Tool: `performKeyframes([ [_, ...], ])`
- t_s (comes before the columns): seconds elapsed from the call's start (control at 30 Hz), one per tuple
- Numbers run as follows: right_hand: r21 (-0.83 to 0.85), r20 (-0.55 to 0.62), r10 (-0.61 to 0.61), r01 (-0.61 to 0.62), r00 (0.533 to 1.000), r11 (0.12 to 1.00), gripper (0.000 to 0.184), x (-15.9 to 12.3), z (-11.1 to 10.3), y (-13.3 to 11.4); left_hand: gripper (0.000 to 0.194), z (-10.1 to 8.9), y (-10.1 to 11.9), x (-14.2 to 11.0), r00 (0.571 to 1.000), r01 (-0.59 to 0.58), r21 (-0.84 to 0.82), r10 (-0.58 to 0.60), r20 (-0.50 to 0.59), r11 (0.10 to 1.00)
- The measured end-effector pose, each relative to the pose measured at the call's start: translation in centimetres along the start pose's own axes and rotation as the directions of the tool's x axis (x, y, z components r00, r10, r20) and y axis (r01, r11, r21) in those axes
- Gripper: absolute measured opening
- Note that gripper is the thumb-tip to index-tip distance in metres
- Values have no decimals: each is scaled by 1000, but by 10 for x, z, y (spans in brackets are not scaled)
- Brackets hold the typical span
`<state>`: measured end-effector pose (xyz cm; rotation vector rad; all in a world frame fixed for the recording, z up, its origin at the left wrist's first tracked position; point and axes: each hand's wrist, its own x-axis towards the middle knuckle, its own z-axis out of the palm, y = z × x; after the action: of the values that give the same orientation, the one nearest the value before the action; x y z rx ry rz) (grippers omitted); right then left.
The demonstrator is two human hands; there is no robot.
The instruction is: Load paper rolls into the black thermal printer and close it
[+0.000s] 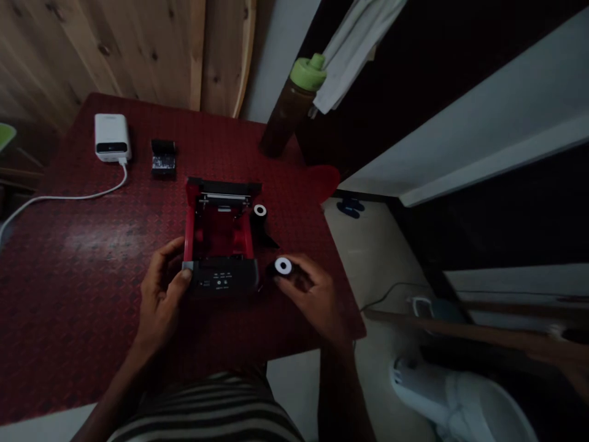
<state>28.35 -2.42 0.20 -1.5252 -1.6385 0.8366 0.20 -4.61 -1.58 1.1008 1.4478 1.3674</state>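
A small printer (222,242) with a red inside and an open lid sits in the middle of the dark red table (83,245). My left hand (161,294) holds its front left corner, thumb on the black front panel. My right hand (313,294) is closed round a black roll with a white core (282,267), just right of the printer's front. A second black roll with a white core (260,215) stands on the table beside the printer's right wall.
A white power bank (111,137) with a white cable (69,197) lies at the back left. A small black box (164,158) sits behind the printer. A brown bottle with a green cap (294,104) stands at the back right. The table's edge drops to the floor at right.
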Motion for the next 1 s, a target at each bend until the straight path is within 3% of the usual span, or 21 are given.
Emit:
performKeyframes([
  [0.17, 28, 41, -83, 82, 996, 996, 28, 8, 37, 22, 50, 1, -1, 2, 999, -32, 8, 32, -27, 999],
  [0.3, 25, 100, -96, 94, 990, 995, 41, 13, 44, 31, 49, 2, -3, 2, 999, -42, -7, 42, -19, 999],
  [0.47, 2, 191, -84, 85, 978, 996, 64, 2, 22, 33, 49, 1, -3, 3, 999, -49, -12, 49, -15, 999],
  [0.6, -99, 169, -44, 62, 985, 993, 43, 0, -18, 23, 50, 0, -4, 3, 999, -46, -6, 45, -27, 999],
  [0.7, -170, -8, -53, 51, 999, 984, 24, 25, -38, 21, 51, -1, -5, 4, 999, -24, -3, 24, -32, 1000],
  [0.77, -150, -85, -73, 59, 994, 987, 19, 53, -36, 28, 52, -1, -6, 4, 999, -19, 5, 19, -38, 1000],
  [0.83, -93, -58, -64, 58, 996, 994, 22, 85, -22, 37, 53, -1, -7, 3, 999, -28, 12, 28, -34, 1000],
  [0.9, -57, -1, -71, 71, 997, 996, 36, 111, 0, 44, 54, -2, -8, 2, 999, -34, 12, 34, -20, 999],
  [1.0, 7, 86, -121, 121, 989, 993, 47, 134, 30, 45, 54, -2, -10, 1, 1000, -20, 8, 20, -5, 1000],
])
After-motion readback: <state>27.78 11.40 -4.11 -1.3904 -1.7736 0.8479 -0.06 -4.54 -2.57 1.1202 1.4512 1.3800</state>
